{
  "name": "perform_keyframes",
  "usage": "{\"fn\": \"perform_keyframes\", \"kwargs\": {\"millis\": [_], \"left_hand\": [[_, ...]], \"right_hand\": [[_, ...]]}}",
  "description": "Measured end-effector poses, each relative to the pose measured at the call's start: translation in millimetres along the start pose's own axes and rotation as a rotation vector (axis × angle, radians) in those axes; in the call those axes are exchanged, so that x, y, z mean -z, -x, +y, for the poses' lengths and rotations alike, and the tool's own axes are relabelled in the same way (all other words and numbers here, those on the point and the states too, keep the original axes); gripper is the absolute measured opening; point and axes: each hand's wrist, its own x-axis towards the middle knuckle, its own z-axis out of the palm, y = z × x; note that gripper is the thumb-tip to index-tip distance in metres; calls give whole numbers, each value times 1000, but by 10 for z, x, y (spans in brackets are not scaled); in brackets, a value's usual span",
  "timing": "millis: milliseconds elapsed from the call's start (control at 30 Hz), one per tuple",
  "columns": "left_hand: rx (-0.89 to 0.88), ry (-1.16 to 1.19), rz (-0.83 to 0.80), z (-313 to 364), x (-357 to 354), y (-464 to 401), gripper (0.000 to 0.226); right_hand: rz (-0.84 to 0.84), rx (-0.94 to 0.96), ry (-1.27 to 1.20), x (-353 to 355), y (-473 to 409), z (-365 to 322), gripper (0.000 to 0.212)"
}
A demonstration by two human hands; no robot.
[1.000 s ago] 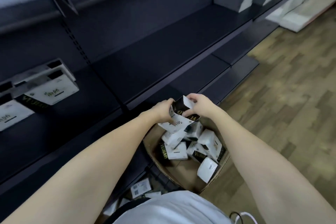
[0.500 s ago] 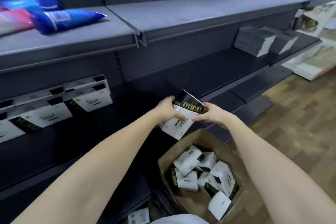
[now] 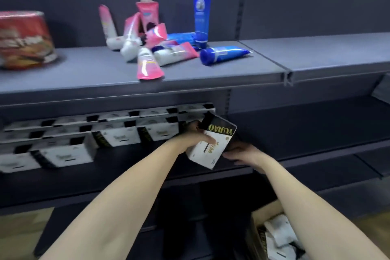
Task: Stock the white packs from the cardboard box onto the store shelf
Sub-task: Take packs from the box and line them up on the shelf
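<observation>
white packs are the item under review. largest first: the store shelf (image 3: 295, 133), a dark middle tier, carries a stocked block of white packs (image 3: 118, 133) along its left portion, two layers high, ending just left of the hands; the stretch to the right of that block is bare. the upper shelf (image 3: 211, 72) above carries a loose heap of pink tubes (image 3: 147, 57), blue tubes (image 3: 221, 54) and a red tub (image 3: 23, 40). the cardboard box (image 3: 259, 230) sits low at lower right, under the right forearm, with more packs visible inside.

the held pack (image 3: 211, 143) is above the shelf edge, just beside the right end of the stocked block. it is tilted, black end up and toward the block, long axis running from upper left to lower right. the left hand (image 3: 196, 135) grasps it, thumb across the white face and fingers behind. the right hand (image 3: 242, 153) sits at the pack's lower right side; its fingers are extended there, and whether they grip or merely steady it cannot be told.

judgement: the placing spot lies to the left and back of the pack, the left hand being nearer; the pack needs levelling to match its neighbours before it is set down.
</observation>
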Motion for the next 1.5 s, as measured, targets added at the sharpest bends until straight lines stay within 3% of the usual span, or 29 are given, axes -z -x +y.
{"fn": "perform_keyframes", "kwargs": {"millis": [167, 400, 467, 567, 700, 867, 933, 1167, 1500], "left_hand": [[6, 207, 66, -363, 656, 270, 49], [-40, 297, 161, -795, 1379, 587, 43], [-34, 181, 234, -908, 1570, 675, 33], [1, -161, 337, -1120, 1871, 802, 39], [86, -374, 417, -1420, 2229, 982, 43], [130, -449, 435, -1710, 2567, 1161, 22], [138, -508, 440, -1792, 2669, 1197, 26], [106, -603, 423, -2018, 2933, 1208, 27], [66, -667, 432, -2110, 3002, 1131, 22]], "right_hand": [[-199, 47, 15, -723, -161, -455, 54], [-240, 91, -67, -1494, -430, -906, 52], [-165, 111, -6, -1670, -522, -1013, 51], [-16, 168, 180, -1890, -647, -1134, 44], [90, 263, 539, -2170, -722, -1269, 43], [143, 322, 772, -2543, -814, -1387, 67], [156, 325, 846, -2715, -829, -1434, 69], [202, 401, 929, -3073, -959, -1469, 57], [250, 496, 1076, -3302, -1114, -1445, 55]]}}
